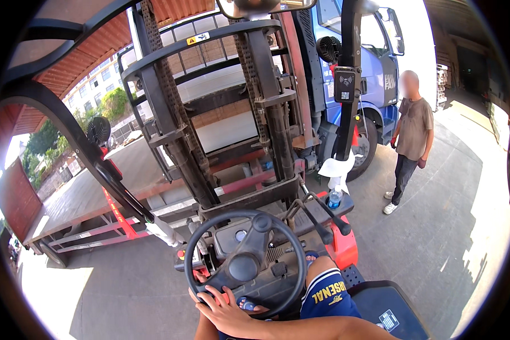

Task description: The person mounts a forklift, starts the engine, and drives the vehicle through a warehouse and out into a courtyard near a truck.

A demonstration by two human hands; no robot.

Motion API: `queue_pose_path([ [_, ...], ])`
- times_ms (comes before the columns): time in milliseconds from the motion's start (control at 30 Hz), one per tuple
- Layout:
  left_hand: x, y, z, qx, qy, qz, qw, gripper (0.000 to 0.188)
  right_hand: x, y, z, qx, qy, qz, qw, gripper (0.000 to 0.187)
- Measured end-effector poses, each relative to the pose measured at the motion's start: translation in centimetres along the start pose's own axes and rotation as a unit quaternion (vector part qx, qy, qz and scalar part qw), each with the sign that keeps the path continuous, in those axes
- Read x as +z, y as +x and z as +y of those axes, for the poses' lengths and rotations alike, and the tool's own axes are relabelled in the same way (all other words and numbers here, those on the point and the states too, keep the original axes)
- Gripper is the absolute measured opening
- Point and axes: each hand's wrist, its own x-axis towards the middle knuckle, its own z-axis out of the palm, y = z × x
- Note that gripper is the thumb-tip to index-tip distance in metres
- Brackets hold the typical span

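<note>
A black steering wheel with a knob near its top stands before me. At the lower left of its rim, my left hand grips the wheel, partly covered by the other hand. Across my lap reaches my right arm, and my right hand rests closed over the same stretch of rim, fingers bent across it. Something small and red shows beside the fingers; I cannot make out what. Right of the wheel stand black control levers, touched by neither hand. My foot in a blue sandal shows below the wheel.
Ahead rises the forklift mast with chains. A flatbed trailer stands at left, a blue truck at far right. One person stands on the pavement to the right. A water bottle sits by the right post.
</note>
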Motion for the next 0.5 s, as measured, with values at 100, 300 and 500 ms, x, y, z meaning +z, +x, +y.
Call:
queue_pose_path([
  [100,0.0,0.2,0.1,-0.003,-0.007,-0.011,1.0,0.036,-0.2,1.4,0.1,-0.054,-0.115,-0.013,0.992,0.052],
  [300,-0.2,1.3,-0.4,-0.019,-0.017,-0.028,0.999,0.036,-8.9,15.6,4.1,-0.117,-0.291,0.059,0.948,0.05],
  [500,-0.7,0.9,4.4,-0.028,-0.029,-0.053,0.998,0.035,-18.8,13.9,17.6,0.009,-0.219,-0.026,0.975,0.051],
])
